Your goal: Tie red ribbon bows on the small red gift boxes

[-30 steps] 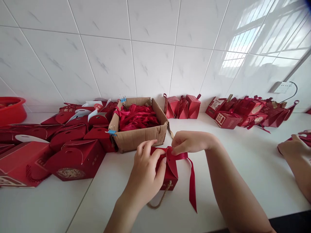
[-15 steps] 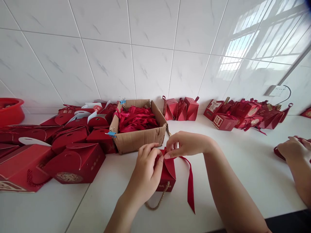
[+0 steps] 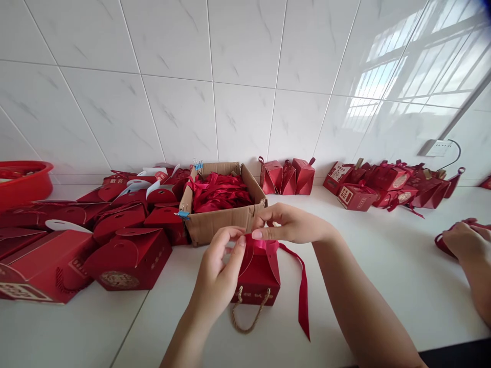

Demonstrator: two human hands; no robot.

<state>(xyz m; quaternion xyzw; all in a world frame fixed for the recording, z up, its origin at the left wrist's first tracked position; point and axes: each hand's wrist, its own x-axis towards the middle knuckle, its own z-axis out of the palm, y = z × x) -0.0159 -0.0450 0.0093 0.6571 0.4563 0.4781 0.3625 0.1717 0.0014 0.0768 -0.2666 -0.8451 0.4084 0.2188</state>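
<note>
The box [image 3: 261, 272] stood upright on the counter [image 3: 395, 271] before the carton [image 3: 215, 227], its smooth folded card likely light and stiff yet easily creased, best steadied by the lower walls. The flat, glossy ribbon [image 3: 304, 291] looked soft and slippery, the looped handle [image 3: 245, 331] coarse and twisted. Left hand [image 3: 219, 268] and right hand [image 3: 293, 225] met at the box's top, fingers bent narrow; whether either gripped ribbon, I couldn't tell.

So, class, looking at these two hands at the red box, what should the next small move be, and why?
Probably the right hand should draw the ribbon tail snug while the left hand steadies the box: both hands' fingertips are at its top, where ribbon shows, and the tail lies slack beside it.
</note>
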